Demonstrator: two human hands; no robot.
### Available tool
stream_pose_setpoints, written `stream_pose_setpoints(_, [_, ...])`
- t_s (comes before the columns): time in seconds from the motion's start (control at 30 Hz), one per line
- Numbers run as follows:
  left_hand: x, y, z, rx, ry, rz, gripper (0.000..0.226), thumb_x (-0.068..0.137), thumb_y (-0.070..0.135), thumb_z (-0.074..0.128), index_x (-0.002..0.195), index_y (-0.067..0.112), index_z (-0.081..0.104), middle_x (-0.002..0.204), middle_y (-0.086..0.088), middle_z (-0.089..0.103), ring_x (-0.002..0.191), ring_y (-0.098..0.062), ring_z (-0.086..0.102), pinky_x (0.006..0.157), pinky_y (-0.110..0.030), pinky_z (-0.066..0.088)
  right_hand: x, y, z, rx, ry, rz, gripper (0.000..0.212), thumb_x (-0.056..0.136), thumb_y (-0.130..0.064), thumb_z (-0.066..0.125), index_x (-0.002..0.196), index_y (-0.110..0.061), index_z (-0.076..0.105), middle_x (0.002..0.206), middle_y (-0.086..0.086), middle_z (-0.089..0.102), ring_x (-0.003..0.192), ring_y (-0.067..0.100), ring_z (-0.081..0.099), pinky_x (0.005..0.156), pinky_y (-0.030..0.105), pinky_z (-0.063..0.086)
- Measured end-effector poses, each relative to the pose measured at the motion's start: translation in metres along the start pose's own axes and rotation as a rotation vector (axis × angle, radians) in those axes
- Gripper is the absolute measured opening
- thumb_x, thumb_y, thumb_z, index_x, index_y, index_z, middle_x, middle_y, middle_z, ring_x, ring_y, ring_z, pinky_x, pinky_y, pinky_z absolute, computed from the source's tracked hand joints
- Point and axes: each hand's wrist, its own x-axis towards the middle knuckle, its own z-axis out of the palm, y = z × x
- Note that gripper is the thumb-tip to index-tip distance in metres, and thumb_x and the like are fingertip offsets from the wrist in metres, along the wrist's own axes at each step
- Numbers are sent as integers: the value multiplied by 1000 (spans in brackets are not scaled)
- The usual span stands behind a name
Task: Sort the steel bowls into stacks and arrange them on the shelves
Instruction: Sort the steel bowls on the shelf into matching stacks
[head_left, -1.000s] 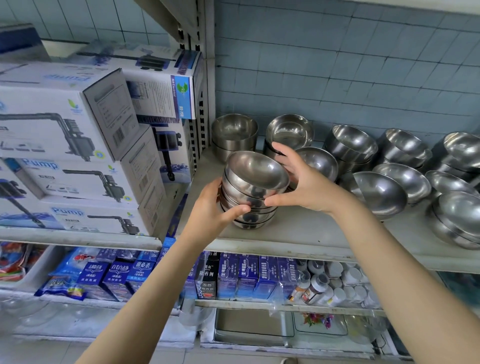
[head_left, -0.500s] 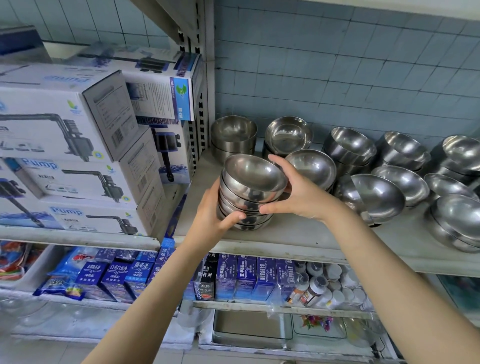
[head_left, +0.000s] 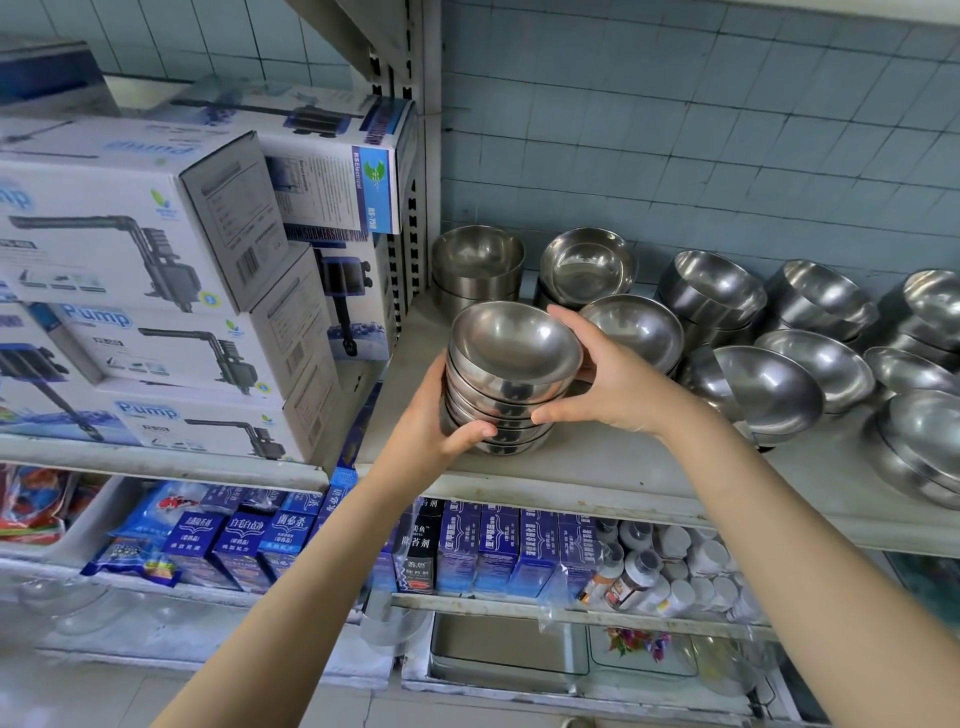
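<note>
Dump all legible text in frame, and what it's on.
"Pump": left box
"RSElectrical", "RS-750": top box
"SUBMERSIBLE PUMP": box beneath
"白毛白点净": blue carton
Bottles, barcodes, fine print: too small to read
Bowls: no text

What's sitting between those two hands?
A stack of steel bowls, gripped by the left hand and right hand, as the head view shows.

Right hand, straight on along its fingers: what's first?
The right hand grips the stack of shiny steel bowls; beyond that, probably the straight-walled steel bowls at the shelf's back-left corner, depth unclear.
</note>
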Motion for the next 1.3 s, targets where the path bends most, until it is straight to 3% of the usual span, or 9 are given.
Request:
stream_pose_setpoints(0.13, [-1,-12,0,27,-71,-65,121,63,32,91,157,23,14,149,9,46,135,2,43,108,-13,36,0,2,3,6,3,5,122,60,-42,93,154,-48,16,160,-13,28,145,10,29,118,36,29])
stream_pose_setpoints(0.23, [1,-17,-1,64,-49,-88,121,61,24,93,155,22,17,143,11,48,127,7,43,98,1,32,4,3,6,57,-13,19,128,45,-63,92,148,-57,17,157,-13,34,143,12,37,118,43,34])
stream_pose_setpoints(0.37, [6,-22,-14,74,-31,-105,112,59,23,94,149,25,27,136,14,53,126,13,47,101,-5,34,17,-1,11,59,-36,-2,131,43,-62,92,151,-50,19,153,-14,40,138,9,43,117,42,36])
stream_pose_setpoints(0.53, [9,-30,-30,138,7,-141,122,52,53,87,151,19,24,141,2,54,132,-12,51,113,-35,40,36,-17,17,38,-49,-27,122,63,-33,93,157,-38,16,154,-9,41,136,8,42,116,30,33])
stream_pose_setpoints(0.73, [0,-15,-31,208,5,-197,127,55,70,76,155,19,16,149,-2,46,136,-14,45,106,-20,33,32,-25,16,44,-59,-32,123,66,-33,92,157,-42,11,155,-12,35,137,6,39,115,28,31])
stream_pose_setpoints(0.87, [-34,5,-29,390,23,-345,82,79,65,64,140,13,48,133,-3,60,118,-18,58,91,-24,41,-1,-17,5,79,-22,-18,112,57,-60,86,151,-47,27,160,-10,31,141,11,39,115,37,38])
stream_pose_setpoints(1.0, [-59,30,-5,364,14,-313,34,90,43,66,116,21,70,108,10,71,99,-4,64,92,-26,53,-50,5,-23,-38,154,-18,75,75,-39,82,142,-40,48,139,-19,44,128,6,44,101,23,36])
stream_pose_setpoints(1.13, [-36,43,58,267,-94,-245,63,89,40,68,144,19,46,136,2,58,123,-10,56,103,-29,47,-84,36,-68,-155,292,59,67,78,-40,80,138,-38,51,138,-24,43,124,-2,37,100,24,31])
stream_pose_setpoints(1.3, [13,45,135,113,-42,-295,111,82,37,77,158,15,-2,165,-10,12,151,-24,19,121,-42,25,-105,74,-107,-185,249,116,90,71,-52,80,149,-41,37,153,-24,29,132,-2,29,104,26,28])
